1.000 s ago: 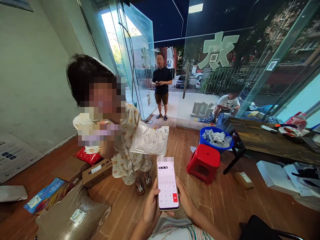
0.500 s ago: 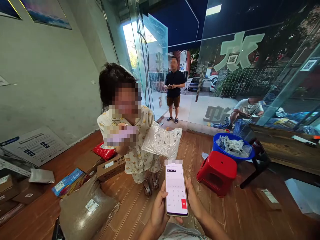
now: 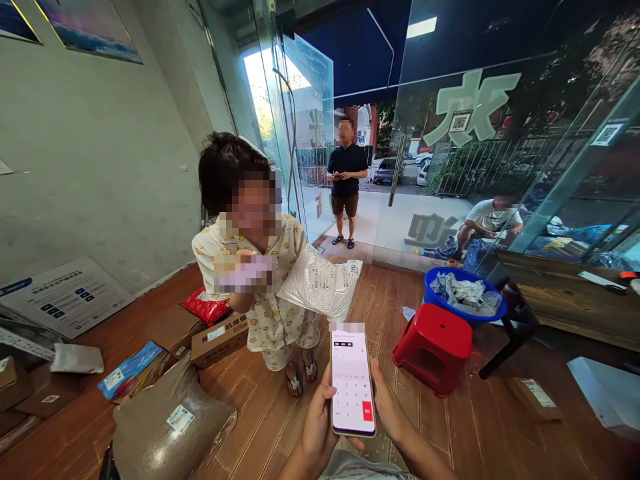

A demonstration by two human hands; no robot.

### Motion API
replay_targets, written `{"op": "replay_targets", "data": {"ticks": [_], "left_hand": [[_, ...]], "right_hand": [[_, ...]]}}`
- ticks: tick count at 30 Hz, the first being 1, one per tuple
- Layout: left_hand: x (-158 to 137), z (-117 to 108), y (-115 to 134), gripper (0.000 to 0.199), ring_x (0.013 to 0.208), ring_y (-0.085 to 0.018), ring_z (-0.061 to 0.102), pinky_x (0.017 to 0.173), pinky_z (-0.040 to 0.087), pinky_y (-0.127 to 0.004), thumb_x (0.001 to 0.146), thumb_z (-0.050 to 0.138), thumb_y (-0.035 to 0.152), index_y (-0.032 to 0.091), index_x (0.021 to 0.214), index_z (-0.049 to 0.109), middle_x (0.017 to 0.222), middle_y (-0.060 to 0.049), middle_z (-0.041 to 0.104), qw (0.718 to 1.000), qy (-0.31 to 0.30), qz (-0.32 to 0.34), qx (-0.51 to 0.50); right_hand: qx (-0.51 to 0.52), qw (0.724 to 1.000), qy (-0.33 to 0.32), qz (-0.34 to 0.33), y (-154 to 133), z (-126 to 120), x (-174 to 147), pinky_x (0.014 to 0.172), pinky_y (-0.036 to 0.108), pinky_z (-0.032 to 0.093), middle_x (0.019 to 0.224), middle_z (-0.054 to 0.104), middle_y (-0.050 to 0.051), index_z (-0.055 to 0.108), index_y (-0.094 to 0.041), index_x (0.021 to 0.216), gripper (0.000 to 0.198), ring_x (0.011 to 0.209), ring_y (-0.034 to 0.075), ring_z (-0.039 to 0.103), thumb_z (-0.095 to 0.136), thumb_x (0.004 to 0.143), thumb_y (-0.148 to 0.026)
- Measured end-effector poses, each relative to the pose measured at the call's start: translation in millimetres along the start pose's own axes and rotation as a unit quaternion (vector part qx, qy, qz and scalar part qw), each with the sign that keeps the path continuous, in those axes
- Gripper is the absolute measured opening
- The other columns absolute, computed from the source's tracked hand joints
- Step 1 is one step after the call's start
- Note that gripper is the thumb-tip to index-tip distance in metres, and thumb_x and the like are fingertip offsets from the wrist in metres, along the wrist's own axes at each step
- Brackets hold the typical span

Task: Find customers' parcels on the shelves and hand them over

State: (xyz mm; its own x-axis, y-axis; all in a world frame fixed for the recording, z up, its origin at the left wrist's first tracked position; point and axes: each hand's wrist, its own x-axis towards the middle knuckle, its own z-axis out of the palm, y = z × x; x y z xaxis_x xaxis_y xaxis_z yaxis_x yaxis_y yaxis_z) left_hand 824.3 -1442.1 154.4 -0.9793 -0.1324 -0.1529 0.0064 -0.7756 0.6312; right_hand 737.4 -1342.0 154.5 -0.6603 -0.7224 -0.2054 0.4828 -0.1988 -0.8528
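Observation:
A smartphone (image 3: pixel 353 380) with a lit number keypad is held upright in front of my body. My left hand (image 3: pixel 320 413) wraps its left edge, with the thumb resting over the screen's left side. Along the right edge lies my right hand (image 3: pixel 387 403), its fingers curled partly behind the phone and hidden there. Just beyond the phone, a person in patterned pyjamas (image 3: pixel 280 320) carries a white plastic parcel (image 3: pixel 323 283) with a printed label. That person also holds a light purple phone (image 3: pixel 247 273), partly blurred.
A red stool (image 3: pixel 435 347) and a blue basin (image 3: pixel 465 293) of crumpled plastic stand at right, beside a wooden table (image 3: pixel 575 287). Left are a large brown parcel (image 3: pixel 170 420) and cardboard boxes (image 3: pixel 220 339). One person (image 3: pixel 347 167) stands at the doorway; another (image 3: pixel 493 217) sits beyond the glass.
The view has shifted slightly. Both hands keep the phone in nearly the same place, and the person with the parcel has barely moved.

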Motion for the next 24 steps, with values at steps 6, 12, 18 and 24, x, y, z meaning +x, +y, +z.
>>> {"op": "replay_targets", "data": {"ticks": [6, 12, 18, 24], "left_hand": [[2.6, -2.2, -0.1, 0.076, 0.096, -0.031, 0.064, 0.065, 0.056, -0.039, 0.081, 0.048, 0.034, 0.032, 0.151, 0.016, 0.124, -0.008, 0.062, 0.998, 0.057, -0.018, 0.022], [7.9, -6.7, 0.2, 0.075, 0.1, -0.031, 0.063, 0.069, 0.055, -0.038, 0.082, 0.047, 0.032, 0.029, 0.151, 0.017, 0.127, -0.008, 0.061, 0.999, 0.048, -0.014, 0.001], [15.1, -16.8, -4.4, 0.076, 0.112, -0.033, 0.058, 0.087, 0.05, -0.043, 0.08, 0.05, 0.028, 0.028, 0.15, 0.021, 0.133, -0.007, 0.058, 0.999, 0.019, 0.002, -0.04], [10.2, -10.3, 3.1, 0.073, 0.104, -0.031, 0.061, 0.079, 0.056, -0.045, 0.082, 0.047, 0.026, 0.032, 0.15, 0.021, 0.132, -0.005, 0.058, 0.999, 0.029, 0.012, 0.014]], "right_hand": [[-0.017, 1.0, 0.006, -0.006, -5.6, 1.8, -1.9, 0.08, 0.042, 0.052, 0.1, 0.074, 0.011, 0.066, -0.018, 0.112, 0.072, 0.084, 0.027, 0.068, 0.039, 0.08, -0.077], [-0.022, 0.999, 0.019, -0.024, -6.4, 1.1, 0.3, 0.078, 0.04, 0.051, 0.097, 0.074, 0.011, 0.066, -0.017, 0.109, 0.071, 0.083, 0.026, 0.068, 0.043, 0.078, -0.077], [-0.032, 0.999, 0.022, 0.0, 0.5, -4.6, 4.3, 0.073, 0.041, 0.052, 0.099, 0.073, 0.011, 0.064, -0.018, 0.116, 0.072, 0.08, 0.028, 0.068, 0.041, 0.08, -0.076], [-0.11, 0.987, 0.057, -0.104, -3.5, -14.1, -1.4, 0.096, 0.037, 0.041, 0.118, 0.066, 0.006, 0.065, -0.023, 0.114, 0.048, 0.106, 0.025, 0.058, 0.053, 0.085, -0.059]]}}
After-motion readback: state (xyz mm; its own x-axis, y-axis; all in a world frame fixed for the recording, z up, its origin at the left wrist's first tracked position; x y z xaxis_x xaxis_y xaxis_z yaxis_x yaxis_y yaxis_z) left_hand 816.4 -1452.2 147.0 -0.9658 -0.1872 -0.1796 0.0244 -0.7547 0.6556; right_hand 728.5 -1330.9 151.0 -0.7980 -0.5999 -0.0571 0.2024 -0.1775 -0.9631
